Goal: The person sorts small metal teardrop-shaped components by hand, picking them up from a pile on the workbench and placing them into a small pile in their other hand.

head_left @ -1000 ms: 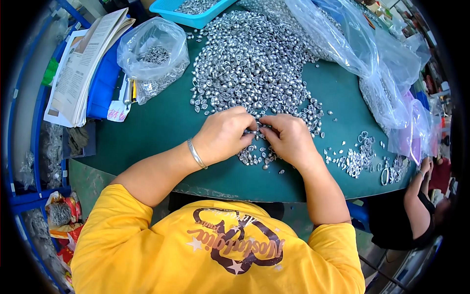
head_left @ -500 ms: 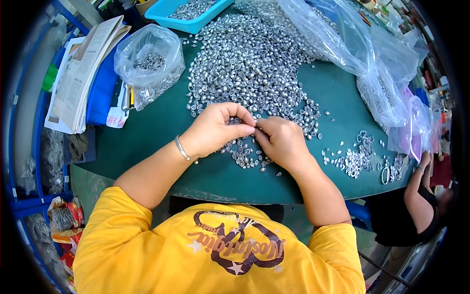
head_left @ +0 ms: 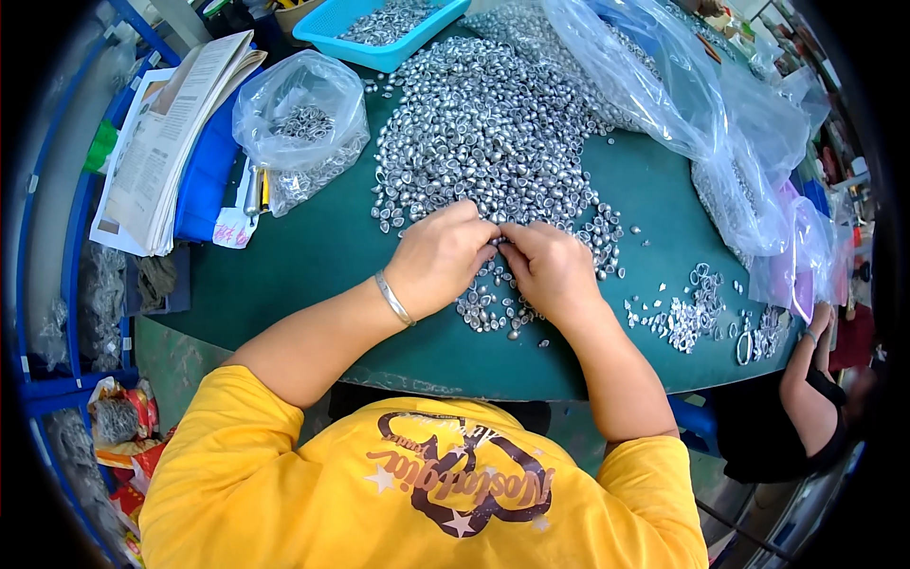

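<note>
Right, fingertips of the left hand [head_left: 436, 254] and right hand [head_left: 555, 270] meet tip to tip, thumb and forefinger of each pinched in. Can't tell if a piece is caught between them: too small, fingers cover it.

Reference = meeting point of the tips. Main heap of silver-coloured cups [head_left: 483, 133] is at 12 o'clock, on the green surface [head_left: 265, 284]; its near edge runs right up behind the knuckles. Small cluster of the same pieces [head_left: 486, 311] at 6 o'clock, just beside the thumbs, between the hands. Loose spill [head_left: 604, 242] at 3 o'clock, just past the right hand.

Nearer hand: heap about even, left knuckles overlap its edge; cluster about even; spill clearly right.

Long axis: pieces are oval to drop-shaped, pointing every which way, some hollow side up, some dome up. No common axis in heap or cluster.

Farther out: paler metal bits [head_left: 687, 324] at 4 o'clock, clear of the right forearm; clear bag [head_left: 301, 128] at 10 o'clock, blue basket [head_left: 384, 59] at 11, both well apart from the fingers.
</note>
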The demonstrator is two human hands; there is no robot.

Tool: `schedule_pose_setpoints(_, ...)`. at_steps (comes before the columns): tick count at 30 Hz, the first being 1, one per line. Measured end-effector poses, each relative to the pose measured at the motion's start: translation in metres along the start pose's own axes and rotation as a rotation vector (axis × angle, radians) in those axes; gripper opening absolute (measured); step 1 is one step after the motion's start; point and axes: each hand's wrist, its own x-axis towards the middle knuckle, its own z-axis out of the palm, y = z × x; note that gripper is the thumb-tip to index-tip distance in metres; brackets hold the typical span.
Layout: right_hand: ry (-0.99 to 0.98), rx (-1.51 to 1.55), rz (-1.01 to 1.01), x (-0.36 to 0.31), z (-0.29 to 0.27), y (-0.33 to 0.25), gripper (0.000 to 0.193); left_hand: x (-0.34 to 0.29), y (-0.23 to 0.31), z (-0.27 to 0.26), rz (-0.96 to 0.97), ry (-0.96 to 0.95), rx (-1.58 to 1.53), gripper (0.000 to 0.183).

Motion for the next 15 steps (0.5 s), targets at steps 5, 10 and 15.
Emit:
schedule_pose_setpoints(5,0.019,0.058,-0.046,-0.001,-0.002,0.003,0.009,-0.003,-0.003,-0.003,-0.019,0.006,-0.115,0.017)
schedule_pose_setpoints(10,-0.031,0.577,0.068,-0.001,-0.017,0.004,0.014,0.0,0.006,-0.014,-0.201,-0.016,-0.577,0.013)
schedule_pose_setpoints(15,-0.158,1.405,0.321,-0.005,-0.02,0.007,0.014,-0.001,0.006,-0.02,-0.548,-0.208,-1.425,0.018)
